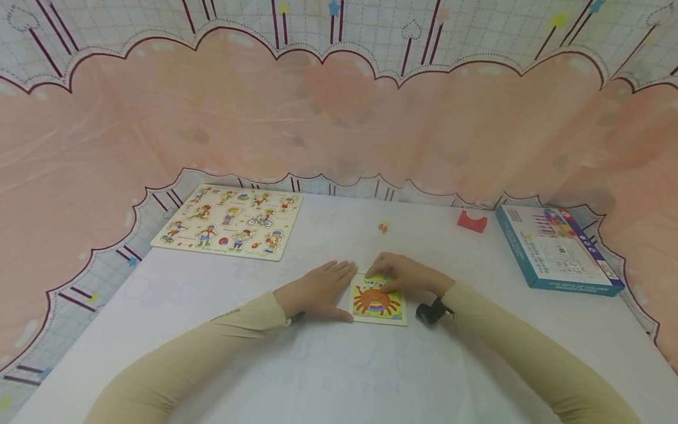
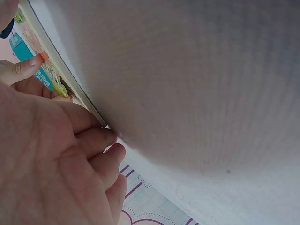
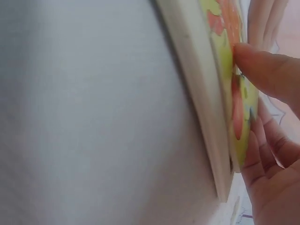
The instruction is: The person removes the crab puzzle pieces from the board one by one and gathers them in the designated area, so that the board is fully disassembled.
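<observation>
White table (image 1: 339, 371) ends at a patterned cloth (image 1: 265, 118); crab puzzle (image 1: 377, 307) lies at mid-table; left hand (image 1: 319, 290), thumb spread from the fingers, touches its left edge; right hand (image 1: 406, 274) pinches a yellow piece (image 3: 241, 152) between thumb and fingers at the far edge; small loose piece (image 1: 384, 227) lies beyond; red block (image 1: 472, 222) sits near the box (image 1: 564, 253); wide table surface separates the puzzle from box and picture board (image 1: 228, 222).
</observation>
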Tool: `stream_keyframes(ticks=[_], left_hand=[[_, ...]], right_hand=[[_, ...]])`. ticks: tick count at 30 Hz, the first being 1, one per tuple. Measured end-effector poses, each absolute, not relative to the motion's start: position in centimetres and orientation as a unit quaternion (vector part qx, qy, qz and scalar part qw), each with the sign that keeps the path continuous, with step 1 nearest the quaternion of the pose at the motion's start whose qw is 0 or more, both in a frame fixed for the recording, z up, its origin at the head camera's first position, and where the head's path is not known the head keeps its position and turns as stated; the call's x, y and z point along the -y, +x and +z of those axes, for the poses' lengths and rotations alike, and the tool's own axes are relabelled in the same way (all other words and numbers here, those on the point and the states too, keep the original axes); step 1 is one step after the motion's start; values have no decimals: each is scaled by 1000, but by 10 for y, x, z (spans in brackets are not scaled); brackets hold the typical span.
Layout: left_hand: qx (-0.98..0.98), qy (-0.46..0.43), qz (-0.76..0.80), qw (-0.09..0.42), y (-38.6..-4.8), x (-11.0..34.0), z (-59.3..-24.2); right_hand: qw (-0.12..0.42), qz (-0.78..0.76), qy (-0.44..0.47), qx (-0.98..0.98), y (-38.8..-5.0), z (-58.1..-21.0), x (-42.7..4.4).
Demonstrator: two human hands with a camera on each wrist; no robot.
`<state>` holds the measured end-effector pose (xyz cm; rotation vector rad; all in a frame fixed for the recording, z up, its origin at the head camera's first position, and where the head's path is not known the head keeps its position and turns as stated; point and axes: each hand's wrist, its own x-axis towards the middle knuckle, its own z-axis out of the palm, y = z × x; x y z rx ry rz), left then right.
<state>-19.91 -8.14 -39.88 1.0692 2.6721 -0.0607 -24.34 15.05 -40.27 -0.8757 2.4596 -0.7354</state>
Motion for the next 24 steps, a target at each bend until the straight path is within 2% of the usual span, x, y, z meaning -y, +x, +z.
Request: stream_keyframes(ticks=[9, 24], left_hand=[[-921, 364, -30, 136, -200, 81, -400], [-922, 362, -27, 138, -198, 81, -397]], right_hand=[[178, -241, -336, -893, -238, -399, -149], [159, -258, -338, -891, -238, -404, -153]])
